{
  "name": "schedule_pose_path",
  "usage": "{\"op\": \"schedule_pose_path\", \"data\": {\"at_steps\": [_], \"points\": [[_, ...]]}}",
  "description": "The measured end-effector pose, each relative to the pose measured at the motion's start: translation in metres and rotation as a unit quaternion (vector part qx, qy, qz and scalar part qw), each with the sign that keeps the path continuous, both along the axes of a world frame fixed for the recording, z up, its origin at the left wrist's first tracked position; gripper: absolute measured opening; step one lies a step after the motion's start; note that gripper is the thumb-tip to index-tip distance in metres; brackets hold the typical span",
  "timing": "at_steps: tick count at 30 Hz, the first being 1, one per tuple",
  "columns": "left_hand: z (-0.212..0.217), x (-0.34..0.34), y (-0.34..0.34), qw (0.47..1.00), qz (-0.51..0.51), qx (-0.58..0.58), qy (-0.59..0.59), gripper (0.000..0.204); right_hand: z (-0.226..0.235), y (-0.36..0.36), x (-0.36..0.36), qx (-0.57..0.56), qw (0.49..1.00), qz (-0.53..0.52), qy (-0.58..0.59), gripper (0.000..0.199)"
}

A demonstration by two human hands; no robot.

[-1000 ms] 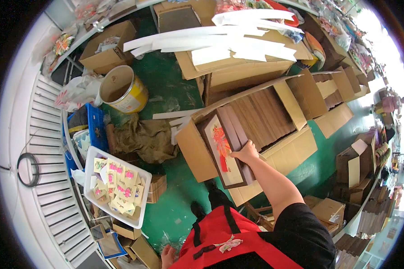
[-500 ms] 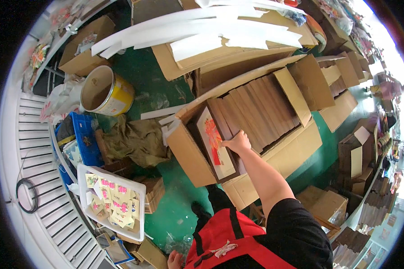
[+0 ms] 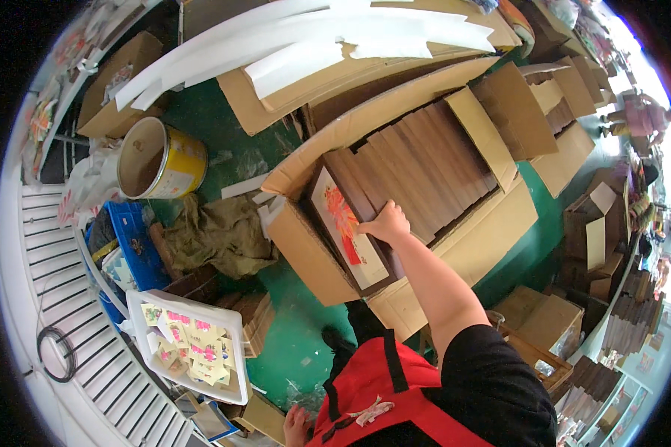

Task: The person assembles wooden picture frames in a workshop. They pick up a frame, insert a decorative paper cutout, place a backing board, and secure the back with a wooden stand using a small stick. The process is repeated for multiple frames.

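Right hand (image 3: 386, 223) gripping the top edge of a flat printed pack (image 3: 348, 235), fingers curled narrow over it. Pack standing at the 9 o'clock end of the big open carton (image 3: 306, 249), leaning against the row of brown packs (image 3: 425, 160). Left hand (image 3: 297, 426) sitting low at 6 o'clock near the white tray (image 3: 227, 320) of stickers; cannot tell open or closed. Risks: pack edge catching on the carton wall, one-handed pull tipping the neighbouring packs, loose flap (image 3: 481, 134) at 1 o'clock folding in.

Right hand (image 3: 387, 223) on printed flat box (image 3: 348, 237) in large carton (image 3: 313, 257), left hand (image 3: 297, 426) low
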State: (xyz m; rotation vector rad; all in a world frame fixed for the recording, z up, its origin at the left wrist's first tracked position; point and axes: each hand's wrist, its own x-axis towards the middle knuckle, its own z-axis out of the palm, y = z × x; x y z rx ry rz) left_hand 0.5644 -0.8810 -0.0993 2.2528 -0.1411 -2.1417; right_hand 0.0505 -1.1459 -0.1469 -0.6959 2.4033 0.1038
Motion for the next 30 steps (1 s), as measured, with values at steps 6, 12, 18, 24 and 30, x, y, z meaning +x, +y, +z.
{"op": "schedule_pose_path", "data": {"at_steps": [6, 12, 18, 24, 30], "points": [[-0.016, 0.007, 0.005, 0.998, -0.016, -0.044, 0.029, 0.045, -0.007, 0.004, 0.007, -0.018, 0.999, -0.014, 0.031, 0.105], [-0.027, 0.003, 0.007, 0.998, 0.026, -0.046, 0.029, 0.043, -0.05, 0.026, 0.026, -0.043, 0.996, -0.036, 0.069, 0.104], [-0.024, -0.011, -0.013, 0.999, 0.017, -0.031, 0.009, 0.039, -0.078, 0.027, 0.015, -0.044, 0.995, -0.015, 0.085, 0.102], [-0.064, 0.006, 0.008, 0.995, -0.05, -0.02, 0.078, 0.047, -0.088, 0.031, 0.005, -0.015, 0.996, -0.017, 0.091, 0.106], [-0.064, -0.044, -0.039, 0.997, -0.049, -0.014, 0.05, 0.044, -0.097, 0.038, 0.009, -0.029, 0.989, 0.07, 0.123, 0.111]]}}
